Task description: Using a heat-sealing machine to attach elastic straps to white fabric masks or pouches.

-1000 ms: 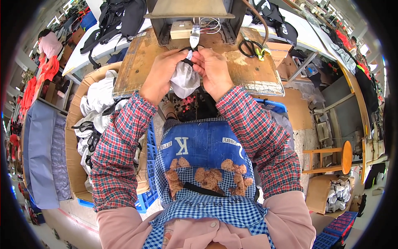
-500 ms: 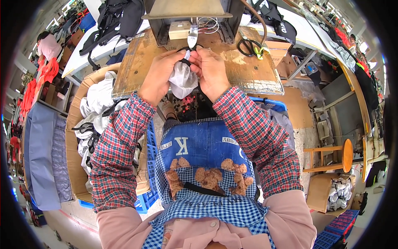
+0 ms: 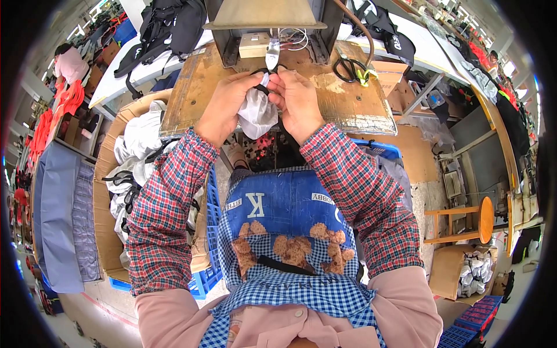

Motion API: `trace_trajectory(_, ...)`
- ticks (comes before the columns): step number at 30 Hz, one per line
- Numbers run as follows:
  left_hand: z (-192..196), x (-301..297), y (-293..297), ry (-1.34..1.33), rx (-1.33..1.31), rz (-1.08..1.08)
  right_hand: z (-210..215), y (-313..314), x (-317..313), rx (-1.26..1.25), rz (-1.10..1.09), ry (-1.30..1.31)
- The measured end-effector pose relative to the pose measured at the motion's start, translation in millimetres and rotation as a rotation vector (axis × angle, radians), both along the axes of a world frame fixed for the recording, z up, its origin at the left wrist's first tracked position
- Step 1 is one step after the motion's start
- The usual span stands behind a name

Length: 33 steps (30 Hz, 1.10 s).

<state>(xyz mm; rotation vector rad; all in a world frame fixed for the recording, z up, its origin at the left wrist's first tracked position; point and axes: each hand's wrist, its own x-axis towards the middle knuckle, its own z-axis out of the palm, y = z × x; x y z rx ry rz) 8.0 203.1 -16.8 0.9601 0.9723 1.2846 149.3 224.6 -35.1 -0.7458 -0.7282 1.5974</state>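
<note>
Taking 12 o'clock as straight away from us, we find the worn tabletop point(image 3: 357, 104) under our hands, its chipped front edge crossing from 9 to 3 with the forearms reaching over it from 7 and 5. The metal housing point(image 3: 266, 20) closes off the 12 o'clock side, and its slim metal fitting point(image 3: 272, 56) stands just ahead of our fingertips, so room is tight there. Bare wood lies open at 3 beside the right hand point(image 3: 299, 103), and at about 10 beyond the left hand point(image 3: 225, 103); the black-handled scissors point(image 3: 346, 71) take up the 2 o'clock corner. Below the edge, at 8, we have a carton point(image 3: 106, 232) heaped with white and black pieces, a blue crate point(image 3: 212, 232) against its near side. The white pouch point(image 3: 259, 119) hangs between our 2 hands, its long axis close to the 12-to-6 line: the gathered neck is up at 12 and the rounded, baggy end points to 6, overlapping the front edge in our view. Both hands are nearly closed, thumbs and fingertips pinching the black band point(image 3: 262, 86) and cloth at the neck; we cannot tell whether the band touches the fitting.
</note>
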Motion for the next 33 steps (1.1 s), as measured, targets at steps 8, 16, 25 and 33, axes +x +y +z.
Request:
trace_trajectory(8,2,-8,-5,0.09,0.03,-0.036,9,-9,6,-0.006,-0.007,0.026)
trace_trajectory(16,16,-20,-52,0.084,-0.032,-0.141,-20,-42,69,0.046,0.354,-0.249)
trace_trajectory(25,16,-27,-61,0.317,0.049,-0.208,-18,-57,59,0.593,0.216,-0.438)
trace_trajectory(33,11,-24,-57,0.451,0.146,-0.216,-16,-68,53,0.69,0.048,-0.775)
